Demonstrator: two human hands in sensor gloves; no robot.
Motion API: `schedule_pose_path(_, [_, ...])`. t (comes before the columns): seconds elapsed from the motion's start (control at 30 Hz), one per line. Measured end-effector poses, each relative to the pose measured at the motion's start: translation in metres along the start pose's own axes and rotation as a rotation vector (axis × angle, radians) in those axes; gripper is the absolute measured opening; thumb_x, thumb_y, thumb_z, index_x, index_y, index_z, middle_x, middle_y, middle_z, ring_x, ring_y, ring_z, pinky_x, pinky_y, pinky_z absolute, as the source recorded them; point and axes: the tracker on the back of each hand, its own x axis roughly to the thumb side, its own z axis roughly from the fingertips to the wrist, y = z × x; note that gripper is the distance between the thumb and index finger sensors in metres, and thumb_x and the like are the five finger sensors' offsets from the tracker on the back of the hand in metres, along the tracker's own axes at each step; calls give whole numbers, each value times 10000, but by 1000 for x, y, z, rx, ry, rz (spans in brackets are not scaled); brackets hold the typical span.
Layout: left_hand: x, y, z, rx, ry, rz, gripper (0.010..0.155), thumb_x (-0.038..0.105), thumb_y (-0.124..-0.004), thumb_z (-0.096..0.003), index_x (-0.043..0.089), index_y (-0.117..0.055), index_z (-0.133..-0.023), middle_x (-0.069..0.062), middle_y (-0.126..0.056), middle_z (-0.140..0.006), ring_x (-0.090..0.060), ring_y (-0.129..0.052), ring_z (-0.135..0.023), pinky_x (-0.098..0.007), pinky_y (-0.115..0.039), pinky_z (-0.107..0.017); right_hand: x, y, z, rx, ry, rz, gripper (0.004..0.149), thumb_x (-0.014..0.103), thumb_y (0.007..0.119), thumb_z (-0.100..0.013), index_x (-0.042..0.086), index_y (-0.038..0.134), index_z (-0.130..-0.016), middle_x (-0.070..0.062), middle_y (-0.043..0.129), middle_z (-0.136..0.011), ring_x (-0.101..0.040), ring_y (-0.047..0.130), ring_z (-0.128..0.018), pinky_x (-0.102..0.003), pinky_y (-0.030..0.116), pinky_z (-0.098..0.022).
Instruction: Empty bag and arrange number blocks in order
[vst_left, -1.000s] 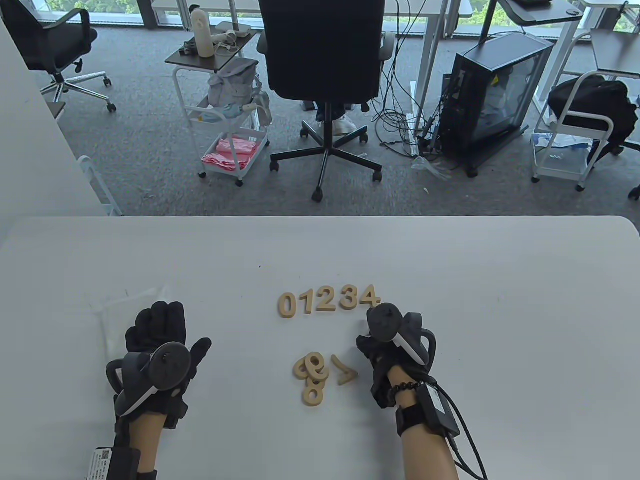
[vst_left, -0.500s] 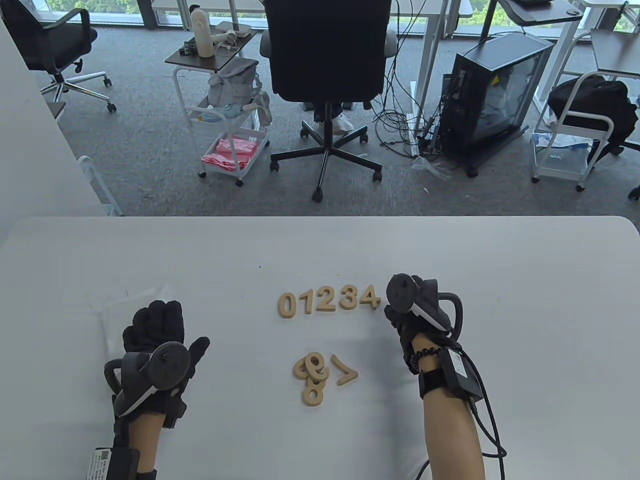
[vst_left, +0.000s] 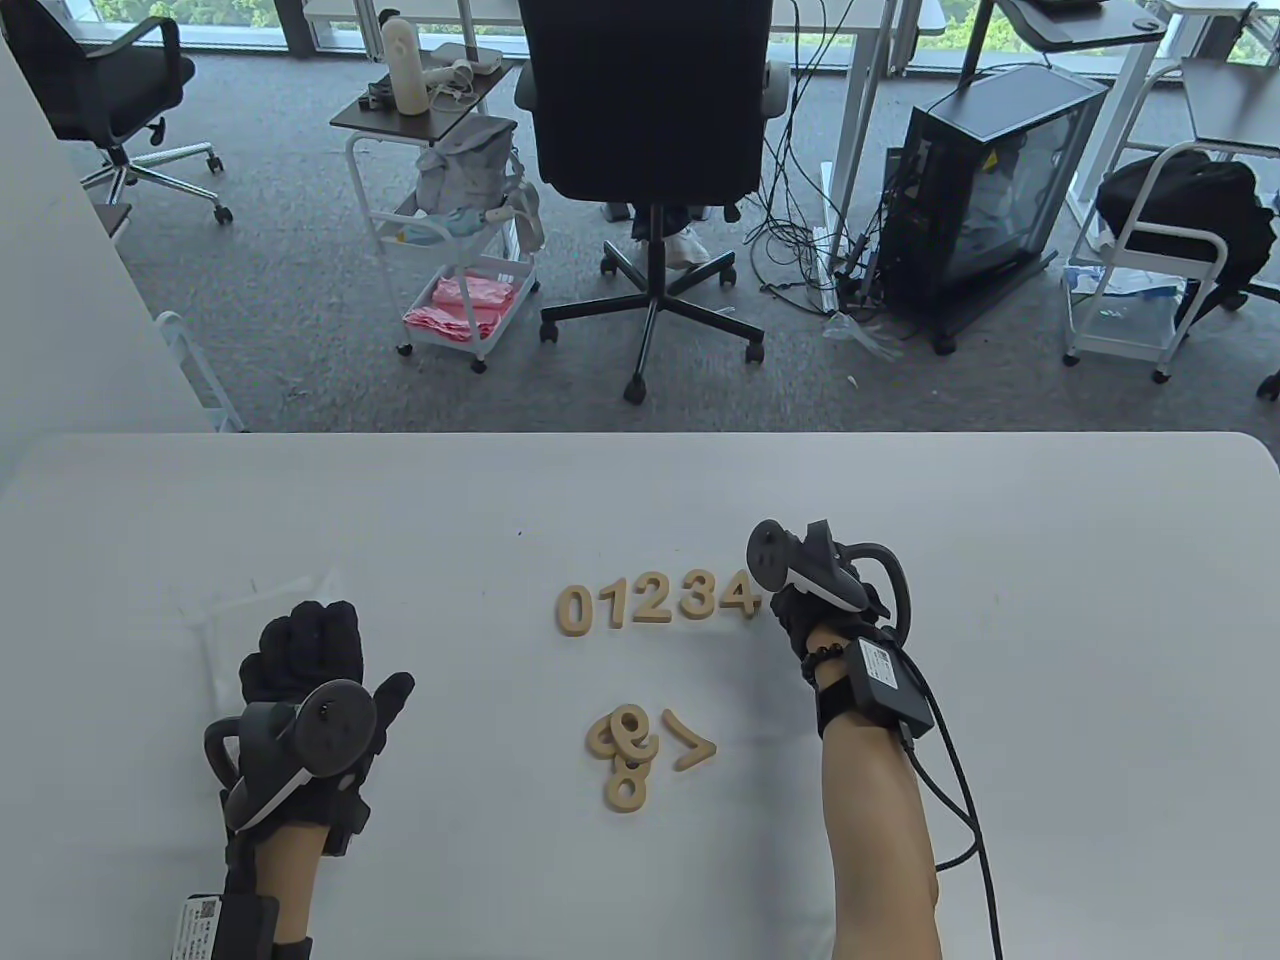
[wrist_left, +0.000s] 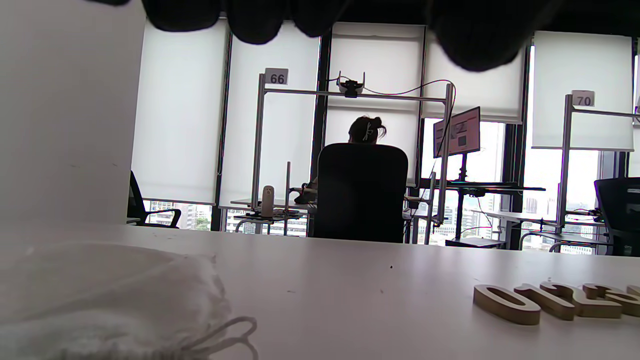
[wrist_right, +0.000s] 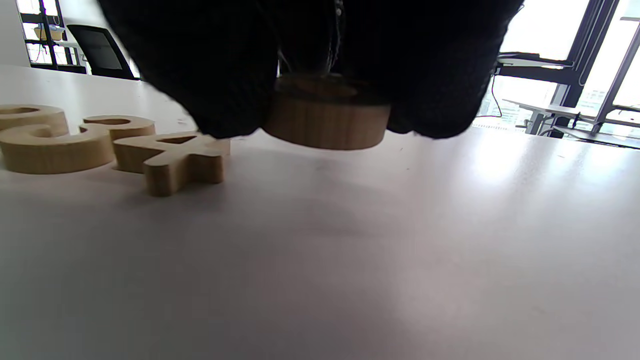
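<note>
Wooden number blocks 0 (vst_left: 575, 610), 1, 2 (vst_left: 652, 598), 3 and 4 (vst_left: 738, 596) lie in a row on the white table (vst_left: 1000, 560). My right hand (vst_left: 800, 600) is just right of the 4 and holds a wooden block (wrist_right: 327, 117) slightly above the table; which number it is I cannot tell. A small heap of round blocks (vst_left: 625, 750) and a 7 (vst_left: 688, 745) lie nearer me. My left hand (vst_left: 300, 655) rests flat on the clear drawstring bag (vst_left: 225, 610), which also shows in the left wrist view (wrist_left: 100, 300).
A black office chair (vst_left: 645, 120) stands beyond the table's far edge, with a white cart (vst_left: 455, 230) and a computer case (vst_left: 985, 190) on the floor. A cable (vst_left: 950, 760) runs from my right wrist.
My right hand has moved from beside the 7, up and right, to the right end of the row beside the 4, carrying a block. The left hand has barely moved.
</note>
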Motion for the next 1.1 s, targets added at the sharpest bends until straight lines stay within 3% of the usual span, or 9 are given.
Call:
schedule_pose_path(0.43, [0, 0, -1, -10, 0, -7, 873, 552, -693, -530, -1, -409, -1143, -369, -393, -1142, -692, -491, -1005, -815, -448, -664, 6, 25, -12, 35, 5, -41, 673, 306, 904, -431, 130, 650, -1029, -264, 623, -1063, -438, 884, -800, -431, 903, -607])
schedule_pose_path(0.83, [0, 0, -1, -7, 5, -3, 871, 550, -693, -531, -1, -409, -1143, -370, -393, -1141, -692, -490, -1005, -815, -447, -664, 9, 28, -13, 33, 42, -70, 653, 321, 883, -442, 153, 653, -1030, -295, 587, -1066, -449, 849, -824, -442, 875, -618])
schedule_pose_path(1.1, [-1, 0, -1, -5, 5, 1, 870, 550, -692, -532, 0, -409, -1143, -370, -392, -1142, -692, -490, -1005, -814, -447, -664, 3, 3, -1, -28, 19, -64, 593, 314, 813, -494, 143, 646, -1038, -275, 569, -1084, -502, 775, -875, -540, 794, -654])
